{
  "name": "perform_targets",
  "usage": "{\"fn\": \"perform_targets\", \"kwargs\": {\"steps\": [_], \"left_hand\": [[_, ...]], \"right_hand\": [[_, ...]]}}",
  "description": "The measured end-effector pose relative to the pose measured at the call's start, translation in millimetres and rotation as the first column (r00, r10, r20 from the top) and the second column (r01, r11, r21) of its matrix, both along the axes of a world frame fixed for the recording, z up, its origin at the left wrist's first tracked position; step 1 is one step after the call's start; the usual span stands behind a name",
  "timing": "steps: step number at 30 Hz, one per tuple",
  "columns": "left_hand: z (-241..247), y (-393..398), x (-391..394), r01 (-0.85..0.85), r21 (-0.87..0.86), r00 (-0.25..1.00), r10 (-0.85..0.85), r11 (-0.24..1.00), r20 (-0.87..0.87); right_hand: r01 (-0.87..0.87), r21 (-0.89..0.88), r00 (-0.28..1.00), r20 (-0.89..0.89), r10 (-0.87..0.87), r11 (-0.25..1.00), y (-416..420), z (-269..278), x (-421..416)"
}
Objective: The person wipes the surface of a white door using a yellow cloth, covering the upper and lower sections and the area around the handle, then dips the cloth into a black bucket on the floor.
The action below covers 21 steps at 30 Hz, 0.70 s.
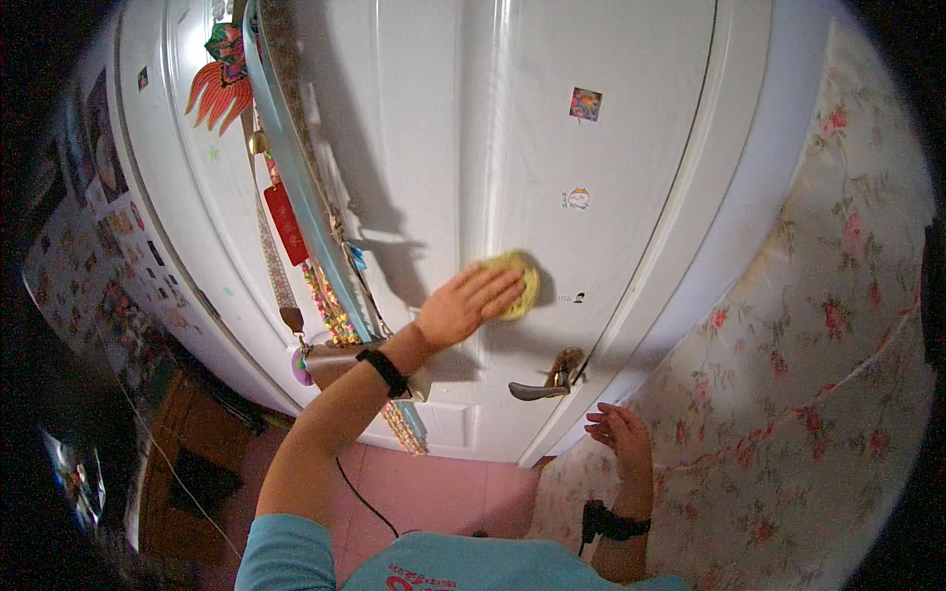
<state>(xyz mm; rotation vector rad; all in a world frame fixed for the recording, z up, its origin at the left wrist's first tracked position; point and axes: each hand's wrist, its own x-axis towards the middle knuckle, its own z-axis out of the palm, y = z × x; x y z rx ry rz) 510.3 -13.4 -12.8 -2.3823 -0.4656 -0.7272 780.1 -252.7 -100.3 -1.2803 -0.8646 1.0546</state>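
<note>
My left hand [473, 301] presses a yellow cloth or sponge [523, 287] flat against a white panelled door [421, 140], with its fingers laid over it. Small stickers dot the door, one of them [579, 298] just right of the cloth. Below and to the right is a metal lever handle [543, 388]. My right hand [619, 432] is raised beside the door frame, right of the handle, fingers loosely bent and nothing seen in it. Both wrists wear black bands.
Straps, bead strings, a red tag [285, 224] and a brown bag [336, 363] hang left of my arm. A floral curtain or wall covering [783, 414] lies at right. A dark cable [362, 499] runs over the pink floor [443, 487]; wooden furniture [185, 428] stands lower left.
</note>
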Motion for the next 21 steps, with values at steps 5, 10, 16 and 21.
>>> {"fn": "perform_targets", "kwargs": {"steps": [5,10,16,21], "left_hand": [[25,-7,14,-0.034,-0.001,0.998,0.034,0.999,0.06],[-35,-5,-6,-0.027,-0.073,0.988,0.016,0.997,-0.156],[34,-7,13,-0.026,-0.016,0.997,0.027,1.0,0.069],[-8,-3,-2,-0.03,-0.075,0.998,0.034,0.997,0.057]], "right_hand": [[0.06,-0.006,0.998,-0.002,-0.06,0.998,-7,-8,5],[0.085,-0.009,0.996,-0.037,-0.085,0.996,-14,-5,10],[0.089,0.02,0.996,-0.009,-0.089,0.996,-14,-3,7],[0.012,-0.008,0.998,-0.058,-0.013,1.0,-6,-7,12]]}}
